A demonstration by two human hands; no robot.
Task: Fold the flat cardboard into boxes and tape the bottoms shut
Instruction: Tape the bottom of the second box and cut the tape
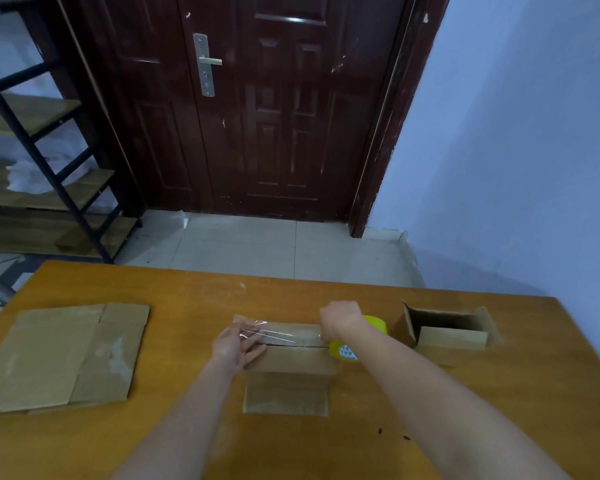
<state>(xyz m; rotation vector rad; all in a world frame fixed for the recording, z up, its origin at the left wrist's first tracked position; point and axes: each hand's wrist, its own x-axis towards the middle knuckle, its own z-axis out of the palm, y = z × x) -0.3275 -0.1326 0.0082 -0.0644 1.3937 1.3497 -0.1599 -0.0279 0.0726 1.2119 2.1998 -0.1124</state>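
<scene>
Orange-brown table (187, 299) before a dark door; the box (288, 362) sat at its centre, bottom flaps up. The left hand (234, 344), fingers straight, pressed the clear tape (278, 332) onto the left end; the right hand (340, 318) gripped the yellow tape roll (343, 351) at the right end. Likely faults — the strip appeared to lie beyond the seam, and slack could wrinkle it. Flat cardboard (59, 355) lay left, a finished box (447, 327) right.

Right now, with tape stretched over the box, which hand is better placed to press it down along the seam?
Left, probably. The left hand already rests on the tape's free end on the box; the right hand grips the yellow roll.
</scene>
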